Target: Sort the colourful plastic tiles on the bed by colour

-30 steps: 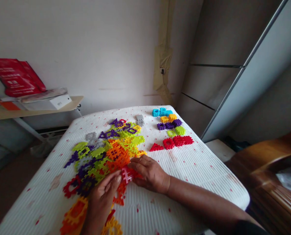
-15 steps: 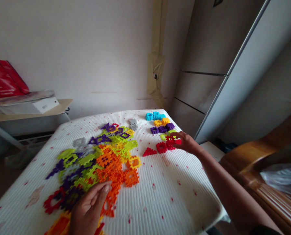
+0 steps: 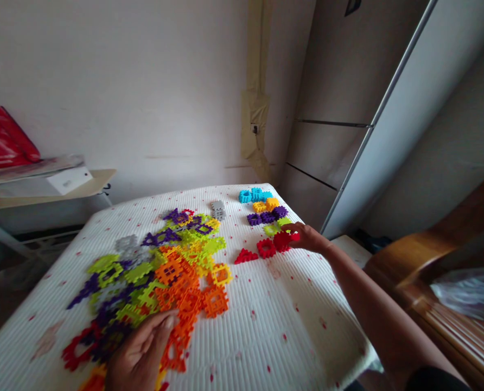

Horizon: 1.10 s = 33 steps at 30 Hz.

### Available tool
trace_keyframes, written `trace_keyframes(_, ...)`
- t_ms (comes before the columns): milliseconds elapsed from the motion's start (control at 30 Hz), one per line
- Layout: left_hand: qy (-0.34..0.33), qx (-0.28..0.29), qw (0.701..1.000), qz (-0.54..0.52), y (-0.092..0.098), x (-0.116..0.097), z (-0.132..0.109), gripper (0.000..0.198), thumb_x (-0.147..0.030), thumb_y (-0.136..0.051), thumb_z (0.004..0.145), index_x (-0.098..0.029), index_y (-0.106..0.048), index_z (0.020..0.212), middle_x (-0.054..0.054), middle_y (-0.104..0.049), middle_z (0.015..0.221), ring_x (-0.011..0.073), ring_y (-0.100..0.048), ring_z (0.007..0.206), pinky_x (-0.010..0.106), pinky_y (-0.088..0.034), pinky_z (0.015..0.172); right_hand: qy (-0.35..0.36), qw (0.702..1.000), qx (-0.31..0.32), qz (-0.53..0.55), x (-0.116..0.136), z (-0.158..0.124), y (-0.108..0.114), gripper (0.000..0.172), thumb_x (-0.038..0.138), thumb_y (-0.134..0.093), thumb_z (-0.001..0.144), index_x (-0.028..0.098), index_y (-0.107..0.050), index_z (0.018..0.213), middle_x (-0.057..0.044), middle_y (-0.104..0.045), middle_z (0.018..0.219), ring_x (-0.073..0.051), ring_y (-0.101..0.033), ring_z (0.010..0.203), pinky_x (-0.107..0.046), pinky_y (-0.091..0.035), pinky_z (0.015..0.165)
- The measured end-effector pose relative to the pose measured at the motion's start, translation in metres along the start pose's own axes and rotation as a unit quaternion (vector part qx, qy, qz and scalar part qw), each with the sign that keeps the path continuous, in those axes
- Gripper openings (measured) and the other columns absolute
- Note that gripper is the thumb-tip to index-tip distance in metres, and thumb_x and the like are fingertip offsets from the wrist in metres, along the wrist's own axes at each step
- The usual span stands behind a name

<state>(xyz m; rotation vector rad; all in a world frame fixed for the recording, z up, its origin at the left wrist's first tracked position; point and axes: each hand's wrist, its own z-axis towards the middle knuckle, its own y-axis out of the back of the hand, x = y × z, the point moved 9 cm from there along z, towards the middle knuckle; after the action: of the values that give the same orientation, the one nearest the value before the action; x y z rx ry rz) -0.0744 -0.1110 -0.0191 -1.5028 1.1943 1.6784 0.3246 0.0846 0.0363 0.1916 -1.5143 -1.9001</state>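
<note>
My right hand [image 3: 307,238] reaches to the far right of the bed, its fingers closed on a red interlocking building piece [image 3: 282,241] at the end of the red row. Beside it lie a red square piece [image 3: 266,248] and a red triangular piece [image 3: 246,256]. My left hand [image 3: 140,353] hangs low over the near edge of a mixed pile, thumb and forefinger pressed together. Whatever is between those fingertips cannot be made out. Orange pieces [image 3: 189,301] lie just beyond them, and purple and lime-green pieces [image 3: 138,272] spread to the left.
Behind the red row are small groups of lime [image 3: 271,230], purple [image 3: 267,217], yellow [image 3: 266,205] and blue pieces [image 3: 256,195]. A grey stack [image 3: 218,210] stands left of them. Wardrobe [image 3: 331,136] at right, side table [image 3: 91,183] at left.
My right hand has lowered slightly, bringing the red piece down onto the red group. The left hand keeps its pinch. The whole view has shifted a little.
</note>
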Motion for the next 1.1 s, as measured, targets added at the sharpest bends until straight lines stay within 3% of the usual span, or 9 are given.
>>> trace_keyframes(333, 0.007, -0.004, 1.0, -0.019, 0.0, 0.005, 0.0, 0.041, -0.054, -0.066, 0.061, -0.021, -0.069, 0.085, 0.003, -0.073, 0.087, 0.0225, -0.067, 0.086, 0.029, -0.055, 0.079, -0.02, 1.0, 0.011, -0.011, -0.002, 0.001, -0.004, 0.045, 0.017, -0.065, 0.066, 0.015, -0.062, 0.111, -0.01, -0.067, 0.1, -0.02, -0.064, 0.085, -0.034, -0.052, 0.079)
trace_keyframes(433, -0.015, -0.008, 1.0, -0.019, -0.001, -0.002, -0.002, 0.039, -0.051, -0.066, 0.062, -0.019, -0.069, 0.084, 0.004, -0.072, 0.085, 0.0227, -0.067, 0.084, 0.03, -0.055, 0.077, -0.011, 1.0, 0.008, 0.006, 0.003, 0.0, 0.0, 0.045, 0.019, -0.065, 0.066, 0.018, -0.061, 0.111, -0.008, -0.067, 0.102, -0.02, -0.065, 0.084, -0.033, -0.054, 0.077)
trace_keyframes(600, -0.069, -0.014, 0.997, -0.014, 0.002, -0.025, -0.007, 0.033, -0.046, -0.062, 0.07, -0.016, -0.067, 0.084, 0.007, -0.071, 0.085, 0.0218, -0.066, 0.081, 0.031, -0.053, 0.077, 0.013, 0.996, -0.064, 0.065, 0.024, -0.005, 0.025, 0.039, 0.033, -0.061, 0.074, 0.019, -0.06, 0.111, -0.01, -0.065, 0.108, -0.02, -0.065, 0.081, -0.033, -0.055, 0.071)
trace_keyframes(733, -0.099, -0.058, 0.993, 0.003, 0.024, -0.039, -0.004, 0.029, -0.041, -0.059, 0.074, -0.016, -0.066, 0.088, 0.006, -0.07, 0.086, 0.0201, -0.065, 0.082, 0.031, -0.052, 0.077, 0.026, 0.99, -0.12, 0.064, 0.062, -0.012, 0.04, 0.027, 0.037, -0.055, 0.082, 0.02, -0.064, 0.1, -0.01, -0.067, 0.097, -0.021, -0.065, 0.079, -0.032, -0.054, 0.064)
trace_keyframes(800, -0.131, -0.065, 0.988, 0.056, 0.035, -0.047, -0.003, 0.026, -0.037, -0.056, 0.077, -0.017, -0.067, 0.089, 0.006, -0.069, 0.087, 0.0189, -0.064, 0.083, 0.03, -0.05, 0.077, 0.055, 0.99, -0.112, 0.071, 0.089, -0.014, 0.032, 0.022, 0.036, -0.053, 0.084, 0.021, -0.064, 0.096, -0.009, -0.067, 0.092, -0.019, -0.065, 0.075, -0.03, -0.053, 0.062)
trace_keyframes(867, -0.181, -0.033, 0.971, 0.152, 0.037, -0.056, -0.002, 0.021, -0.032, -0.054, 0.078, -0.019, -0.068, 0.087, 0.005, -0.067, 0.089, 0.0185, -0.062, 0.085, 0.031, -0.049, 0.079, 0.094, 0.989, -0.078, 0.085, 0.117, -0.015, 0.012, 0.02, 0.032, -0.052, 0.085, 0.022, -0.064, 0.097, -0.008, -0.067, 0.089, -0.016, -0.063, 0.068, -0.027, -0.052, 0.058)
trace_keyframes(1000, -0.246, 0.066, 0.897, 0.36, 0.021, -0.056, -0.006, 0.02, -0.017, -0.055, 0.072, -0.025, -0.072, 0.078, 0.004, -0.063, 0.092, 0.02, -0.056, 0.092, 0.036, -0.045, 0.084, 0.196, 0.976, 0.006, 0.098, 0.173, -0.019, -0.039, 0.02, 0.024, -0.045, 0.089, 0.02, -0.062, 0.099, -0.006, -0.067, 0.087, -0.015, -0.062, 0.071, -0.027, -0.05, 0.062)
trace_keyframes(1100, -0.244, 0.081, 0.855, 0.45, 0.015, -0.05, -0.009, 0.028, -0.012, -0.055, 0.07, -0.029, -0.073, 0.085, 0.004, -0.061, 0.1, 0.0222, -0.052, 0.097, 0.039, -0.043, 0.086, 0.262, 0.961, 0.047, 0.079, 0.209, -0.025, -0.067, 0.022, 0.019, -0.04, 0.09, 0.017, -0.062, 0.094, -0.007, -0.066, 0.085, -0.016, -0.061, 0.077, -0.028, -0.048, 0.067)
